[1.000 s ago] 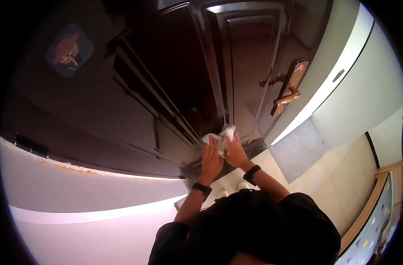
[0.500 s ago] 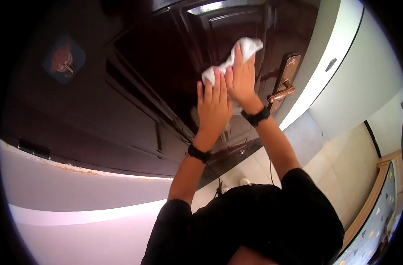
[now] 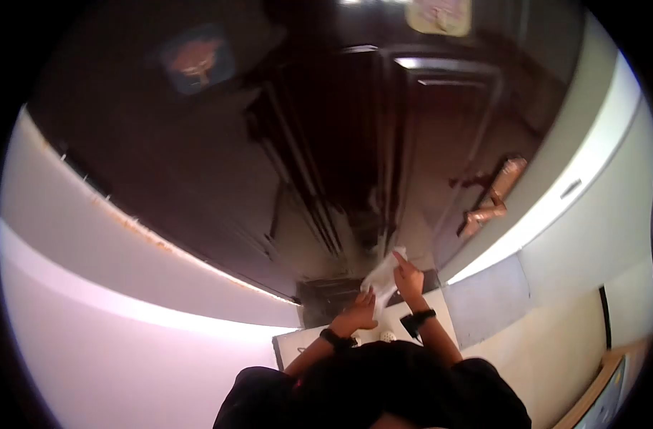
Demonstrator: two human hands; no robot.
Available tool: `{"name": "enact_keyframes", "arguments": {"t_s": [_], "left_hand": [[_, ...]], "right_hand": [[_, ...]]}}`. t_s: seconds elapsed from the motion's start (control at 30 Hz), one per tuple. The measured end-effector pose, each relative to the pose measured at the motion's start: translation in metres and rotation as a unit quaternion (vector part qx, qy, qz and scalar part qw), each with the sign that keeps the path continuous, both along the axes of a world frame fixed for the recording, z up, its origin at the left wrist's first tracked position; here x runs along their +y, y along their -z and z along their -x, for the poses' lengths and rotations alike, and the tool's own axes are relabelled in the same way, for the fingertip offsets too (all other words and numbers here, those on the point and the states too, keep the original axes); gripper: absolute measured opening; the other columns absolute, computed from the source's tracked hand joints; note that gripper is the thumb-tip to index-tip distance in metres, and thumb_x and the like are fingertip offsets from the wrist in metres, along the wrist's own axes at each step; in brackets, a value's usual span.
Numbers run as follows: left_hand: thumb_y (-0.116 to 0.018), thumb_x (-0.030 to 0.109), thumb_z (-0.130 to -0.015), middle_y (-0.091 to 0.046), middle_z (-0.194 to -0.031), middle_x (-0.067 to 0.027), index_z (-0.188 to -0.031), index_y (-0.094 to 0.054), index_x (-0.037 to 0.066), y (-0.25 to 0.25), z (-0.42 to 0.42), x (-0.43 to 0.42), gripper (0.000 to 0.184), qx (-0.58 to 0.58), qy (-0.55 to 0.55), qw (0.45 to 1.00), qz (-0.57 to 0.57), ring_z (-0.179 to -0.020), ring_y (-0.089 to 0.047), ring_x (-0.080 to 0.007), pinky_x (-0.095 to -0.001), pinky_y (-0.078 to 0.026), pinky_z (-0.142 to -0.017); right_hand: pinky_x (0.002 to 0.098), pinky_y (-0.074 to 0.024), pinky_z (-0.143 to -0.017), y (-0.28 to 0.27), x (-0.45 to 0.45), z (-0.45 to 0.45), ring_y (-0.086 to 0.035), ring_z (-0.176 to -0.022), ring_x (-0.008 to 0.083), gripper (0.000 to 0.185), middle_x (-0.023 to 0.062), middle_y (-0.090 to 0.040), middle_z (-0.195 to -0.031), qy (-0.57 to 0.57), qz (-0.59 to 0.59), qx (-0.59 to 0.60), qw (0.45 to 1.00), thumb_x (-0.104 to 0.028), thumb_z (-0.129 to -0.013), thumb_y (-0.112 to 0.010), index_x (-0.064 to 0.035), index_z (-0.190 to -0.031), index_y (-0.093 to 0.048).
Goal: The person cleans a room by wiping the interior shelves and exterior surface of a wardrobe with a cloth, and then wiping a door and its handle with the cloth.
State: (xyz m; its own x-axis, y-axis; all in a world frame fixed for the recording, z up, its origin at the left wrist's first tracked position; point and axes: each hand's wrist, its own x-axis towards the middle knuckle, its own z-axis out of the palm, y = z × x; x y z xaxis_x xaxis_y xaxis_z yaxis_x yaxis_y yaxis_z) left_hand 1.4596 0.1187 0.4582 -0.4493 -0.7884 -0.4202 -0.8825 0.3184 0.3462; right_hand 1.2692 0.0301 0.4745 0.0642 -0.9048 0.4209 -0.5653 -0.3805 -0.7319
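Note:
A thin white cloth (image 3: 383, 275) hangs spread between my two hands, low in front of the dark, glossy door (image 3: 326, 136). My left hand (image 3: 358, 314) is closed at its lower left edge. On the upper right side, my right hand (image 3: 410, 280) grips it with the forefinger lying along the cloth. Dark bands circle both wrists. The view is slightly blurred, so I cannot tell whether the cloth touches the door.
A copper-coloured door handle (image 3: 492, 204) is on the door's right side. Two stickers, a dark blue one (image 3: 198, 61) and a yellowish one (image 3: 441, 16), are higher up. A pale wall (image 3: 126, 336) lies left; a grey mat (image 3: 487, 297) is on the tiled floor.
Both hands have come down off the door panel toward my body. The cloth, bunched against the door before, is now spread between them. My view has shifted, showing more of the upper door.

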Motion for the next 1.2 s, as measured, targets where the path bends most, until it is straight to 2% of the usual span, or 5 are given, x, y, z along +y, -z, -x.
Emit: {"name": "enact_keyframes", "arguments": {"t_s": [0.23, 0.47, 0.8, 0.87, 1.2], "left_hand": [[-0.066, 0.019, -0.080, -0.028, -0.140, -0.0329, -0.138, -0.025, -0.007, -0.094, -0.045, 0.012, 0.076, 0.299, -0.276, 0.896, 0.175, -0.108, -0.053, -0.0377, -0.0409, -0.044, -0.092], [-0.069, 0.024, -0.079, -0.063, -0.110, -0.0140, -0.113, -0.059, 0.004, -0.121, -0.061, 0.012, 0.040, 0.471, -0.171, 0.849, 0.167, -0.097, -0.061, -0.0310, -0.0367, -0.048, -0.082], [-0.057, 0.014, -0.077, -0.061, -0.098, -0.0038, -0.099, -0.063, 0.014, -0.107, -0.089, 0.035, 0.023, 0.154, -0.341, 0.860, 0.346, -0.072, -0.062, -0.0314, -0.0416, -0.052, -0.065], [-0.059, 0.008, -0.071, -0.056, -0.099, -0.0012, -0.112, -0.061, 0.020, -0.113, -0.087, 0.039, 0.042, 0.119, -0.344, 0.820, 0.443, -0.068, -0.060, -0.0266, -0.0384, -0.052, -0.063], [-0.047, 0.000, -0.079, -0.059, -0.102, -0.0184, -0.127, -0.052, 0.017, -0.197, -0.081, 0.038, 0.051, 0.384, -0.471, 0.759, 0.234, -0.088, -0.059, -0.0377, -0.0426, -0.049, -0.072]], "right_hand": [[0.0204, -0.0331, -0.047, -0.099, 0.010, -0.051, -0.041, -0.054, 0.0026, 0.024, -0.0015, -0.050, -0.057, -0.178, -0.138, -0.154, 0.962, -0.001, -0.085, -0.052, -0.0060, -0.099, -0.071], [0.0236, -0.0486, -0.057, -0.213, 0.045, -0.090, -0.063, -0.062, 0.0162, 0.027, 0.0087, -0.068, -0.082, -0.512, -0.033, -0.082, 0.854, -0.001, -0.077, -0.057, -0.0093, -0.097, -0.071], [0.0338, -0.0524, -0.060, -0.193, -0.008, -0.012, -0.064, -0.070, 0.0296, 0.033, 0.0120, -0.066, -0.093, -0.055, 0.152, 0.065, 0.985, 0.000, -0.076, -0.058, -0.0062, -0.107, -0.064], [0.0373, -0.0520, -0.063, -0.154, -0.003, 0.010, -0.063, -0.076, 0.0301, 0.030, 0.0120, -0.063, -0.097, -0.081, 0.108, 0.306, 0.943, -0.002, -0.077, -0.057, -0.0060, -0.106, -0.063], [0.0390, -0.0511, -0.070, -0.140, 0.069, -0.038, -0.060, -0.085, 0.0341, 0.037, 0.0157, -0.060, -0.092, -0.118, -0.017, 0.235, 0.965, 0.007, -0.075, -0.050, -0.0075, -0.107, -0.063]]}}
